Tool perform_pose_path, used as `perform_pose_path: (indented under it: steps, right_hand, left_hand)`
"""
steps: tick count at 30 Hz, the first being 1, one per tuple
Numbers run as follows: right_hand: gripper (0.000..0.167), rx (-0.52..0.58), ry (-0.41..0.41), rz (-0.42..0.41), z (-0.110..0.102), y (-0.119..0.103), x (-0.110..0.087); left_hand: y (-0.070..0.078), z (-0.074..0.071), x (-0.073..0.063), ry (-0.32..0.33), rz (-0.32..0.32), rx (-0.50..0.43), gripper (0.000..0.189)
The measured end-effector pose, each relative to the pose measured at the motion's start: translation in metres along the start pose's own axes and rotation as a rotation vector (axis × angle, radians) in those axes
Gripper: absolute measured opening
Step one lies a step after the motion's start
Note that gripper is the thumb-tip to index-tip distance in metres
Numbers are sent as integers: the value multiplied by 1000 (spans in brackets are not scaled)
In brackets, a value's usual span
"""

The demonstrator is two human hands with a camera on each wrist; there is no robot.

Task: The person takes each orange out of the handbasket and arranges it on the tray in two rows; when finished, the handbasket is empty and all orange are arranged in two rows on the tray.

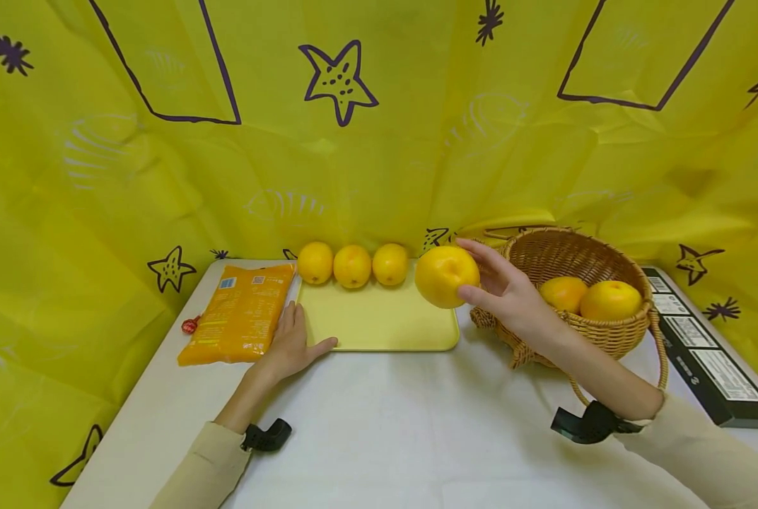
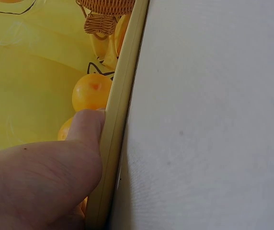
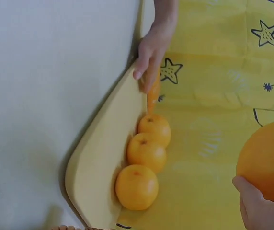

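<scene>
My right hand (image 1: 512,297) grips a yellow-orange orange (image 1: 445,277) between thumb and fingers, holding it above the right end of a pale yellow tray (image 1: 379,325). In the right wrist view, the thumb presses on that orange (image 3: 266,160). Three more oranges stand in a row along the tray's back edge: one at left (image 1: 315,263), one in the middle (image 1: 352,266), one at right (image 1: 390,264). My left hand (image 1: 292,344) rests at the tray's left front corner, fingers extended along its side. The left thumb lies along the front rim, as the left wrist view shows.
A wicker basket (image 1: 608,339) with two oranges (image 1: 610,300) stands to the right. Beyond it lies a long black box (image 1: 703,360). Left of the tray are an orange plastic packet (image 1: 239,314) and a small red wrapped item (image 1: 190,325). A yellow patterned cloth (image 1: 379,170) hangs behind.
</scene>
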State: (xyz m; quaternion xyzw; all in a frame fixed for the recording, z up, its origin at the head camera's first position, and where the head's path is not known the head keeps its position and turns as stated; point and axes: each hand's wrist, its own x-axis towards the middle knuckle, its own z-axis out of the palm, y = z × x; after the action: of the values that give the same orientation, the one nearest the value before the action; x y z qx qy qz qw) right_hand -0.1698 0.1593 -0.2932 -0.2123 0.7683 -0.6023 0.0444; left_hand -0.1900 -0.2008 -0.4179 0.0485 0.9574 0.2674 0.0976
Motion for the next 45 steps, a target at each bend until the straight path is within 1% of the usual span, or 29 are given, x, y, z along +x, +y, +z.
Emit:
perform_pose_path:
  steps: [2, 6, 11, 15, 17, 22, 27, 30, 32, 35, 37, 39, 40, 45]
  right_hand:
    - [60, 32, -8, 21, 2, 2, 0]
    - [58, 92, 0, 30, 5, 6, 2]
    - [56, 90, 25, 43, 9, 11, 3]
    - [55, 100, 23, 44, 12, 15, 3]
    - [54, 148, 4, 49, 14, 17, 3]
    - [57, 323, -62, 70, 18, 22, 4]
    - [61, 425, -91, 79, 19, 27, 5]
    - [56, 471, -97, 87, 21, 29, 5]
    - [50, 480, -94, 96, 23, 31, 7]
    - [41, 464, -66, 125, 27, 32, 8]
    - [39, 453, -47, 144, 30, 33, 10]
    - [41, 450, -34, 164, 35, 33, 11]
    - [46, 454, -33, 168, 37, 33, 12]
    - [60, 505, -39, 173, 47, 34, 17]
  left_hand:
    - [0, 0, 0, 2, 1, 1, 109]
    - [1, 0, 0, 1, 0, 2, 109]
    - [1, 1, 0, -2, -6, -4, 110]
    - [0, 1, 0, -2, -5, -5, 110]
    - [0, 1, 0, -3, -3, -4, 110]
    - [0, 1, 0, -4, -4, -7, 110]
    - [0, 1, 0, 1, 0, -4, 109]
    - [0, 1, -1, 0, 3, -2, 109]
    - [0, 1, -1, 1, 5, -2, 109]
    - [0, 0, -1, -4, 2, -6, 110]
    - [0, 0, 0, -2, 5, -5, 110]
    - [0, 0, 0, -4, 3, -7, 109]
    - [0, 0, 0, -4, 4, -5, 109]
    - [0, 0, 1, -4, 1, -4, 110]
